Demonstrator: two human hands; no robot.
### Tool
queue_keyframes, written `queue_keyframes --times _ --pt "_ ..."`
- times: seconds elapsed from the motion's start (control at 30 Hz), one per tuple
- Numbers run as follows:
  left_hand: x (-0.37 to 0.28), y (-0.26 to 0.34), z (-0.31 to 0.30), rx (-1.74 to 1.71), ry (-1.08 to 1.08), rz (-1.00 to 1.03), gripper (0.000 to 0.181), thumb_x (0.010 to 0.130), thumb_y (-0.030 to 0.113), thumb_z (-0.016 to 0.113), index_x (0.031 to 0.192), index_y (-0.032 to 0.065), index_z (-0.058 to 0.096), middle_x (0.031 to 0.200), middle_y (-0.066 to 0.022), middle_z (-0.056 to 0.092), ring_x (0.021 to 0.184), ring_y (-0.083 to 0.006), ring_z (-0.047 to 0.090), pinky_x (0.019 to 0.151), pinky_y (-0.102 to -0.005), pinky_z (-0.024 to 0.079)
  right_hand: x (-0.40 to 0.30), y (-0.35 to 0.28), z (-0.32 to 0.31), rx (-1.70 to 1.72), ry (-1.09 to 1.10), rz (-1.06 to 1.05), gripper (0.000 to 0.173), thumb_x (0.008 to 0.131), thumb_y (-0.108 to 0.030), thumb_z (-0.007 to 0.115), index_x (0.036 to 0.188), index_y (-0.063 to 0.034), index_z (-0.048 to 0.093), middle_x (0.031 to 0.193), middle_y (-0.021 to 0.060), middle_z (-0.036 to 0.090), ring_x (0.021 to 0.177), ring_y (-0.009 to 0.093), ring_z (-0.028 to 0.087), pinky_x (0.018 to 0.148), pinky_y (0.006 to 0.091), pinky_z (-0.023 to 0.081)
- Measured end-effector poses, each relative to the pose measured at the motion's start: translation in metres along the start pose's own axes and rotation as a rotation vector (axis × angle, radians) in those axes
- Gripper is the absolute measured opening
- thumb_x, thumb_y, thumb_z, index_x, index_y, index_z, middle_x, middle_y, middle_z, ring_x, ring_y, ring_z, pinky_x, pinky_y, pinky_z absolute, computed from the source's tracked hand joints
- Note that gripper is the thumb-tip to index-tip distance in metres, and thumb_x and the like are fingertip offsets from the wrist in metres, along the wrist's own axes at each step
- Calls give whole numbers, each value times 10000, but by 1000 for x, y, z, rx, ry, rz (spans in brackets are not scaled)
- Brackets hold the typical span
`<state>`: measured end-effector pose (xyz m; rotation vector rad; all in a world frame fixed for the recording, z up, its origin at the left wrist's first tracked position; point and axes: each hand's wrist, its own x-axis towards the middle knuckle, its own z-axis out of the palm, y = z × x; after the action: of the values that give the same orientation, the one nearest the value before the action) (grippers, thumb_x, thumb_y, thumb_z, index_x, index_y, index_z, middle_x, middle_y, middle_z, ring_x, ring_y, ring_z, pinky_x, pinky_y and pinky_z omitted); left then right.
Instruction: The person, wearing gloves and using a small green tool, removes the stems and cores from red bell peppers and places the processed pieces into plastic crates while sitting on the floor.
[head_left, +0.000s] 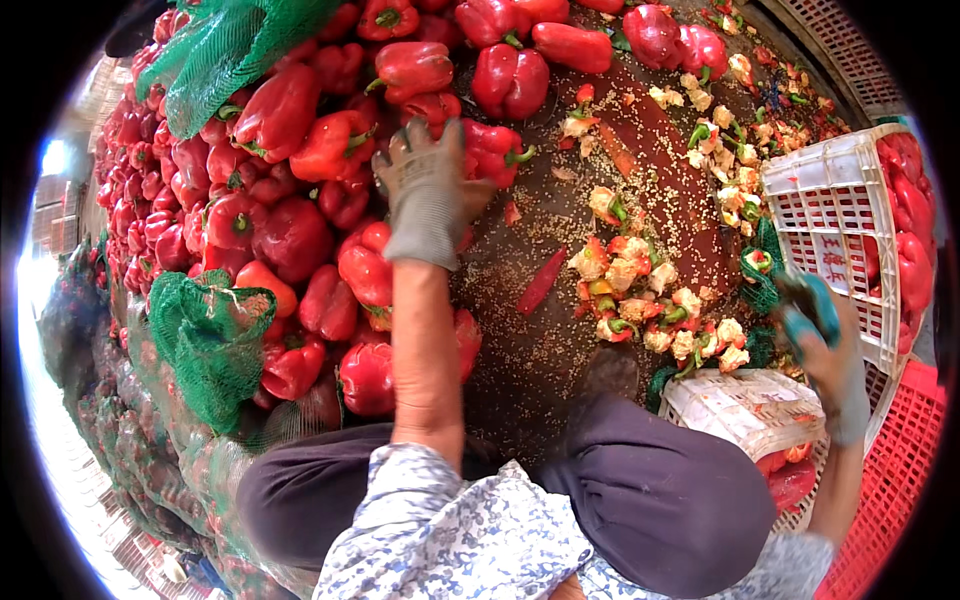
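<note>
My left hand (427, 176), in a grey knit-cuffed work glove, reaches over the edge of a heap of red bell peppers (292, 232). Its fingers are spread, next to a red bell pepper with a green stem (495, 154); the hand partly hides that pepper. My right hand (832, 356), gloved too, is blurred at the right between two white plastic crates. Teal and dark patches show at its curled fingers, and I cannot tell whether they belong to a tool or to the glove. Cut-out pepper cores (634, 277) with seeds and green stems lie left of it.
One white crate (814, 180) holds red peppers; a smaller white basket (739, 405) with red pieces stands by my right knee. A red crate (892, 465) is at lower right. Green mesh netting (210, 345) lies on the heap. Seeds and a red strip (541, 281) litter the brown surface.
</note>
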<state>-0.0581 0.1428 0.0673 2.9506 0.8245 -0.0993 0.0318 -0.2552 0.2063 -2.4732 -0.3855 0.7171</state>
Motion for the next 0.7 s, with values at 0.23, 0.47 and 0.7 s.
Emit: queue_keyframes --times 0.23,0.47,0.7 --pt "14 -41 29 -212 -68 18 674 692 284 786 1303 157 531 1277 -177 539 1197 -379 509 962 -487 444 111 -38 76 8 -344 -262 415 864 -295 602 1212 -70 620 1046 153 649 990 276 609 901 395 480" --pt "-5 -30 27 -796 204 489 563 728 75 712 1256 13 528 1203 -207 580 1153 -404 545 983 -455 454 155 -59 181 455 -346 -284 557 902 -324 610 1378 -66 479 909 129 682 790 227 672 700 377 553" --pt "-24 31 55 -807 179 628 483 856 38 602 1316 -46 481 1304 -230 537 1214 -381 536 1015 -444 453 165 -69 164 220 -206 -356 494 874 -241 682 1323 -121 514 941 104 685 859 188 663 786 369 541"
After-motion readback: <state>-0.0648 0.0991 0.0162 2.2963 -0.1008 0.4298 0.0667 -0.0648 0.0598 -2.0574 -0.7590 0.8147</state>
